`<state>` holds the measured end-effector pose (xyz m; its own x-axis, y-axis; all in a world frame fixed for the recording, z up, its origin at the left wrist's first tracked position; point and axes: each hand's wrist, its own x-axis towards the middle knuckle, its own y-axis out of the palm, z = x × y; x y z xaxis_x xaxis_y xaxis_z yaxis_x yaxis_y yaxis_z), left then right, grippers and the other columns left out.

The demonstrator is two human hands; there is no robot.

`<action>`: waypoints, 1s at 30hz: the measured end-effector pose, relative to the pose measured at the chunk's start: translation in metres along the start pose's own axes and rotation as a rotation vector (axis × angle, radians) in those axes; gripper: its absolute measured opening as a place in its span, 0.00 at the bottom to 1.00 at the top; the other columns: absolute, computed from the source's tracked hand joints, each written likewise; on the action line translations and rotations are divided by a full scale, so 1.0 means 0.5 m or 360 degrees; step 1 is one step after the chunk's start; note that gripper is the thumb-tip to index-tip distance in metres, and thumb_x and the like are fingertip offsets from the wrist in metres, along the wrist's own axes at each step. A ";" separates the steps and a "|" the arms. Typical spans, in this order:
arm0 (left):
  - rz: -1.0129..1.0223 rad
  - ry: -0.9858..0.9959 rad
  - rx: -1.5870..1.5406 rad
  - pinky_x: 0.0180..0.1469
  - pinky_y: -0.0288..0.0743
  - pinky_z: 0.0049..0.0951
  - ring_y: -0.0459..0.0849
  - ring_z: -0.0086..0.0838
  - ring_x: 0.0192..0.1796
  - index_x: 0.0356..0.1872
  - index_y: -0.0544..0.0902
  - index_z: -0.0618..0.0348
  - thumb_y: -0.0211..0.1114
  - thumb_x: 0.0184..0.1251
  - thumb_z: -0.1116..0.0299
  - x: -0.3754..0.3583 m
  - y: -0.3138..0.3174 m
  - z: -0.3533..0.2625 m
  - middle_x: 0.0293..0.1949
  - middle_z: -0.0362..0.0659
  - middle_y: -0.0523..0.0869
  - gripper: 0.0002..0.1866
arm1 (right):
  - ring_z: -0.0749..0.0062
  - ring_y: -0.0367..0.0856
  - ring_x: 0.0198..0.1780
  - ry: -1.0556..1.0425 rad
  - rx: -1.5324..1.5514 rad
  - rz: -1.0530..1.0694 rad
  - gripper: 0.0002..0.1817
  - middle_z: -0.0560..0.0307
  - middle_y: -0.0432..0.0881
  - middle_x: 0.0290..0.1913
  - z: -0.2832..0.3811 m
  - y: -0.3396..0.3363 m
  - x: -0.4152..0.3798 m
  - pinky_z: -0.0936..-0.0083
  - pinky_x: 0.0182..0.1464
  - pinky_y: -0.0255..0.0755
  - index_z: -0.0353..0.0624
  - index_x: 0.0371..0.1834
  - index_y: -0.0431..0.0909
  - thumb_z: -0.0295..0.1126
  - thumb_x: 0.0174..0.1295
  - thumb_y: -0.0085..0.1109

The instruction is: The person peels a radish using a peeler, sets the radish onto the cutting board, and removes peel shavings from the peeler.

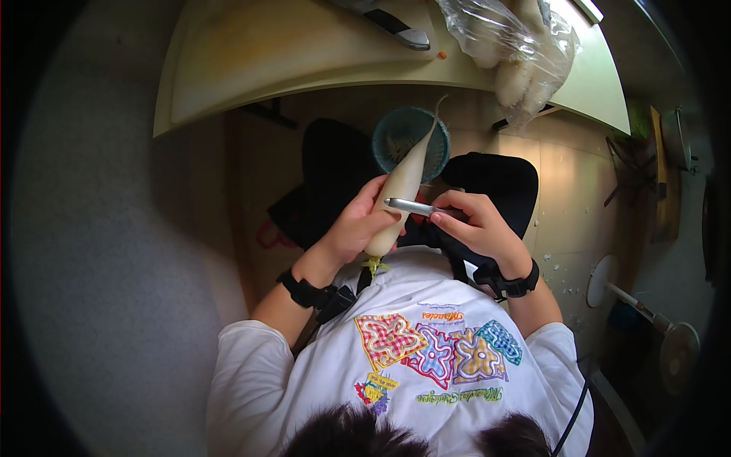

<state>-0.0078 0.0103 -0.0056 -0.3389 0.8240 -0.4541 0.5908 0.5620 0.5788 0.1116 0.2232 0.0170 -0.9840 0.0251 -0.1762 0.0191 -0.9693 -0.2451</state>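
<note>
A long white radish [406,177] slants across my lap, its thin root tip pointing away and its trimmed green top [374,263] toward my shirt. My left hand [352,227] is wrapped around its thick lower part. In my right hand [485,227] is a silver peeler [410,206], gripped by its dark handle, with the metal head lying across the radish just above my left thumb. Beneath the root tip, between my knees, stands a teal bin [380,135] with pale scraps inside.
Ahead is a pale table [601,95] bearing a cutting board [251,57], a black-handled knife [396,27], a small orange scrap [442,55] and a clear plastic bag [525,65] of white radishes that overhangs the edge. White bits dot the floor at right, near a fan [678,350].
</note>
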 end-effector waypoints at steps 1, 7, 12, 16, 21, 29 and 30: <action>0.0011 0.0011 0.0025 0.36 0.86 0.31 0.84 0.31 0.43 0.74 0.56 0.55 0.58 0.66 0.75 0.001 0.001 0.001 0.53 0.49 0.77 0.35 | 0.82 0.72 0.26 0.0000 0.0000 0.0000 0.10 0.58 0.78 0.26 0.002 0.003 0.000 0.81 0.29 0.66 0.38 0.41 0.82 0.35 0.67 0.64; -0.0001 0.0022 0.0058 0.40 0.85 0.30 0.84 0.30 0.44 0.75 0.56 0.55 0.60 0.66 0.76 -0.002 0.012 0.003 0.53 0.48 0.78 0.37 | 0.79 0.73 0.25 0.0093 0.0000 0.0053 0.10 0.57 0.78 0.25 0.012 0.012 0.002 0.79 0.29 0.67 0.38 0.42 0.82 0.35 0.67 0.64; 0.0013 0.0013 0.0076 0.41 0.85 0.30 0.84 0.29 0.45 0.76 0.55 0.54 0.60 0.68 0.75 -0.004 0.014 0.001 0.54 0.47 0.78 0.37 | 0.76 0.74 0.25 0.0081 -0.0011 0.0051 0.10 0.55 0.79 0.25 0.004 0.018 0.001 0.76 0.29 0.67 0.38 0.42 0.82 0.35 0.68 0.63; 0.0014 0.0013 0.0126 0.40 0.85 0.30 0.84 0.29 0.45 0.76 0.54 0.55 0.61 0.69 0.73 -0.007 0.009 0.005 0.53 0.47 0.78 0.37 | 0.74 0.74 0.25 0.0002 -0.0067 -0.0005 0.10 0.54 0.78 0.25 0.002 0.023 -0.001 0.75 0.28 0.67 0.38 0.42 0.82 0.34 0.68 0.63; 0.0010 0.0005 0.0115 0.39 0.85 0.29 0.84 0.28 0.44 0.76 0.54 0.55 0.61 0.69 0.73 -0.010 0.010 0.009 0.52 0.46 0.78 0.37 | 0.72 0.74 0.24 0.0066 -0.0092 -0.0050 0.10 0.53 0.78 0.25 0.005 0.022 -0.002 0.74 0.29 0.68 0.38 0.41 0.82 0.34 0.68 0.63; -0.0020 0.0026 0.0168 0.38 0.85 0.28 0.83 0.27 0.43 0.76 0.54 0.55 0.61 0.69 0.71 -0.009 0.016 0.007 0.50 0.46 0.78 0.37 | 0.71 0.76 0.24 -0.0076 -0.0227 -0.0106 0.09 0.52 0.80 0.27 0.001 0.023 0.001 0.74 0.28 0.68 0.38 0.41 0.82 0.33 0.68 0.63; -0.0020 0.0025 0.0168 0.38 0.85 0.28 0.83 0.27 0.43 0.76 0.54 0.55 0.61 0.69 0.71 -0.009 0.015 0.008 0.50 0.46 0.78 0.37 | 0.71 0.76 0.24 -0.0110 -0.0232 -0.0130 0.08 0.52 0.81 0.27 -0.002 0.024 0.001 0.74 0.28 0.68 0.38 0.41 0.82 0.32 0.68 0.63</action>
<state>0.0012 0.0105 -0.0019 -0.3580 0.8183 -0.4497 0.6599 0.5625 0.4981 0.1117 0.2117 0.0132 -0.9931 0.0806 -0.0851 -0.0409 -0.9188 -0.3925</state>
